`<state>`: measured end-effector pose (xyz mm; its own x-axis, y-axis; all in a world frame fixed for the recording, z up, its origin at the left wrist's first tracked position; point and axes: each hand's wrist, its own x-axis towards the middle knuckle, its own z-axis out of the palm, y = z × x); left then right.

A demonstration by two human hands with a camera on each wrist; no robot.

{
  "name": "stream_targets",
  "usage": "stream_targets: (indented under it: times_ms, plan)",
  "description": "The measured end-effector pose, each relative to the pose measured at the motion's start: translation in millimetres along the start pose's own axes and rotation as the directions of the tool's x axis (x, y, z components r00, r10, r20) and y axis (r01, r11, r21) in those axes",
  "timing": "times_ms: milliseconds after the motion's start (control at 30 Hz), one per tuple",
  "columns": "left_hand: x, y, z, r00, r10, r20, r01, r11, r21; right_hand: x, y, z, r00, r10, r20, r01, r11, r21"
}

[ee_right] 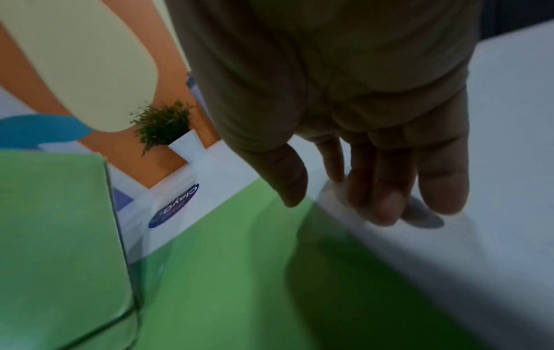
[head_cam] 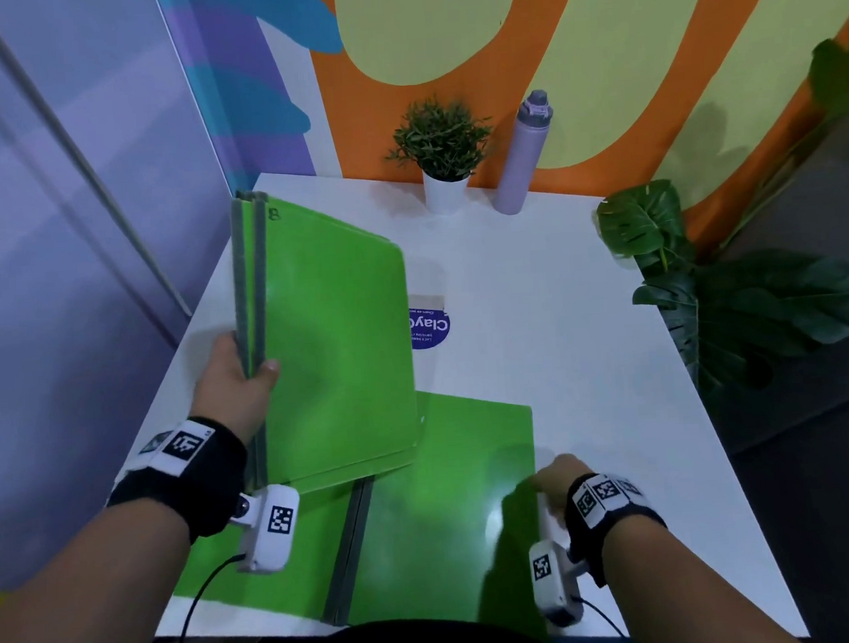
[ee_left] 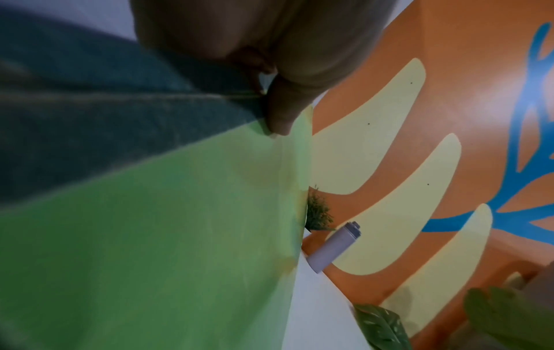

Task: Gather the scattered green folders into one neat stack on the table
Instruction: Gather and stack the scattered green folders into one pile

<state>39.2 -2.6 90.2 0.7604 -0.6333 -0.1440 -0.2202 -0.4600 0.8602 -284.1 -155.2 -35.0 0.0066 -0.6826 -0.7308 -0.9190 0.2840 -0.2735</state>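
My left hand (head_cam: 239, 377) grips a bundle of flat bright-green plastic folders with grey spines (head_cam: 331, 337), lifted and tilted above the white table (head_cam: 586, 311). My right hand (head_cam: 554, 477), fingers loosely extended and holding nothing, hovers at the right edge of another green folder lying flat (head_cam: 439, 509) near the table's front.

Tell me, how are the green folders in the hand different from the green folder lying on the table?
The held folders are lifted and tilted, gripped by the left hand; the table folder lies flat. The held ones are a bunch, spines leftward; the table one is partly covered by them. Both are bright green with grey spines.
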Motion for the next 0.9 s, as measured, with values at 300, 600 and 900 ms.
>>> stream_targets:
  times_ms: [300, 600, 900]
  plan:
    - [-1, -22, -2, 0.994, -0.102, -0.041, 0.104, 0.993, 0.054, 0, -16, 25, 0.987, -0.081, 0.142, 0.04, 0.962, 0.27]
    - [29, 8, -36, 0.949, 0.043, -0.311, -0.048, 0.999, -0.008, -44, -84, -80, 0.724, -0.23, -0.65, 0.536, 0.781, 0.321]
    - [38, 16, -36, 0.955, 0.107, -0.278, -0.139, 0.985, -0.099, -96, -139, -131, 0.593, -0.425, -0.684, 0.805, 0.293, 0.516]
